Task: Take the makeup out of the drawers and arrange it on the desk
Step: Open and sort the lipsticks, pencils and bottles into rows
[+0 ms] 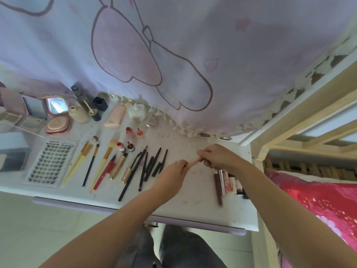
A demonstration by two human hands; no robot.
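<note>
Both hands hold a small peach-pink tube (193, 163) just above the white desk (193, 202). My left hand (173, 174) pinches its lower left end. My right hand (216, 156) grips its upper right end. To the left lie several black pencils and liners (146, 167), two gold tubes (118, 166), a red pen (105, 176) and several yellow-handled brushes (87, 161). Under my right forearm a row of lip tubes (228, 183) lies on the desk.
A false-lash tray (50, 163), a pink compact with mirror (58, 117), palettes (21, 117), bottles (85, 105), a pink case (114, 117) and small red bottles (131, 132) fill the desk's back and left. A curtain (173, 55) hangs behind. A bed frame (309, 132) stands right.
</note>
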